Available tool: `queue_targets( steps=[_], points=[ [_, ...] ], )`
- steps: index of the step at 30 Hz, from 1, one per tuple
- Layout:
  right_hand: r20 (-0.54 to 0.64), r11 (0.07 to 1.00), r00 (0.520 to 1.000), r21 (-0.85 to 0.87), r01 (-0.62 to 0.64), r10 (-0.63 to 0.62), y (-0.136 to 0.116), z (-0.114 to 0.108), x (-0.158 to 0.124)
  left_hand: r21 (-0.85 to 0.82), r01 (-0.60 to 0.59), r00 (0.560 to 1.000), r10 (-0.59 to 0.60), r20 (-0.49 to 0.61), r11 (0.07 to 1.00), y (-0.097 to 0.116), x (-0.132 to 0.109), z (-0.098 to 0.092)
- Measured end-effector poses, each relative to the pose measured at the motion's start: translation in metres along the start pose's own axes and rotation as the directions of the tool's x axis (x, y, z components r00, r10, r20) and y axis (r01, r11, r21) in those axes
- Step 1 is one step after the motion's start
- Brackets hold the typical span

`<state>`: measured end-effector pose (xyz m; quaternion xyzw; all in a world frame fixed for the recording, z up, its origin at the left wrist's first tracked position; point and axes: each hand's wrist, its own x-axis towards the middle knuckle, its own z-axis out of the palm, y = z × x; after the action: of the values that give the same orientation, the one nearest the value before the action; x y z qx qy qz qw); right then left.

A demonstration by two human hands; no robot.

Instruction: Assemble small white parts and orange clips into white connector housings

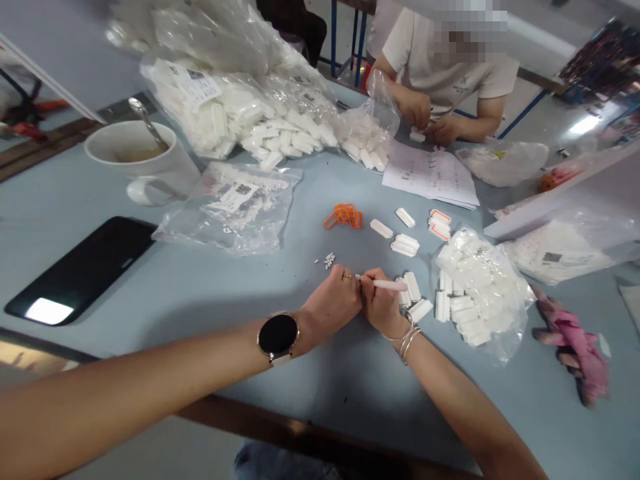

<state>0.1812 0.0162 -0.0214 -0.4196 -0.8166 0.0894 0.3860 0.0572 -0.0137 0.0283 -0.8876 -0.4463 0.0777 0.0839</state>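
My left hand [337,293] and my right hand [381,307] are closed and meet at the fingertips, low over the table. A pale pink pen-like tool [390,285] sticks out to the right from my right hand's grip. What my left fingers pinch is hidden; only a small white bit shows between the hands. Just beyond my left hand lies a small heap of tiny white pegs [329,260]. Orange rectangular frames [345,215] are piled farther back. White plastic housings [405,245] lie to the right, two or so with orange outlines [440,225]. More housings [412,287] rest beside my right hand.
Bags of white parts [480,287] stand right and a large bag pile [215,113] at the back. Left are a mug [165,173] with a spoon, a phone [80,267] and a flat bag [235,207]. Pink gloves [575,347] lie right. A co-worker [450,87] sits opposite behind papers [430,175].
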Motion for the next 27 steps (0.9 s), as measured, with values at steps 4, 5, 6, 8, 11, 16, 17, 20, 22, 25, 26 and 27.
queue_targets(
  steps=[4, 5, 6, 8, 11, 16, 17, 20, 22, 25, 26, 27],
  points=[
    [-0.028, 1.000, 0.999, 0.001, 0.018, -0.018, -0.002, -0.001, 0.002, 0.034, -0.008, 1.000, 0.008, 0.007, 0.999, 0.001, -0.001, 0.002],
    [-0.030, 1.000, 0.999, 0.003, 0.021, -0.021, -0.002, 0.000, 0.002, 0.039, -0.013, 1.000, 0.012, 0.005, 0.999, 0.001, -0.001, 0.003],
    [-0.030, 1.000, 0.999, 0.006, 0.022, -0.022, -0.001, 0.000, 0.001, 0.040, -0.016, 1.000, 0.016, 0.001, 0.999, 0.001, 0.000, 0.003],
    [-0.025, 1.000, 0.999, 0.008, 0.021, -0.021, 0.000, 0.001, 0.001, 0.041, -0.013, 1.000, 0.014, -0.014, 0.999, 0.001, 0.000, 0.004],
    [-0.022, 1.000, 1.000, 0.002, 0.021, -0.020, 0.001, 0.001, 0.000, 0.031, -0.003, 0.999, 0.004, -0.034, 1.000, 0.001, 0.000, 0.004],
    [-0.004, 1.000, 1.000, 0.003, 0.017, -0.017, 0.001, 0.000, 0.001, -0.024, 0.051, 0.996, -0.052, -0.074, 0.998, -0.004, -0.003, 0.008],
    [-0.004, 1.000, 1.000, 0.008, 0.016, -0.016, 0.000, 0.000, 0.001, -0.049, 0.065, 0.994, -0.069, -0.081, 0.997, -0.007, -0.005, 0.010],
    [-0.019, 1.000, 1.000, 0.026, 0.009, -0.008, 0.000, 0.000, 0.001, -0.210, 0.109, 0.988, -0.128, -0.083, 0.972, -0.019, -0.007, 0.016],
    [-0.017, 0.999, 1.000, 0.037, -0.010, 0.010, 0.001, 0.000, 0.000, -0.384, 0.162, 0.976, -0.205, -0.073, 0.909, -0.029, -0.007, 0.022],
    [0.022, 0.995, 0.998, 0.075, -0.062, 0.061, 0.004, 0.001, -0.004, -0.613, 0.233, 0.947, -0.319, -0.032, 0.755, -0.037, -0.006, 0.033],
    [0.027, 0.992, 0.997, 0.097, -0.080, 0.077, 0.005, 0.002, -0.005, -0.659, 0.242, 0.940, -0.340, -0.023, 0.712, -0.038, -0.006, 0.036],
    [0.023, 0.988, 0.995, 0.121, -0.095, 0.093, 0.006, 0.002, -0.007, -0.691, 0.243, 0.935, -0.354, -0.021, 0.681, -0.038, -0.006, 0.039]
  ],
)
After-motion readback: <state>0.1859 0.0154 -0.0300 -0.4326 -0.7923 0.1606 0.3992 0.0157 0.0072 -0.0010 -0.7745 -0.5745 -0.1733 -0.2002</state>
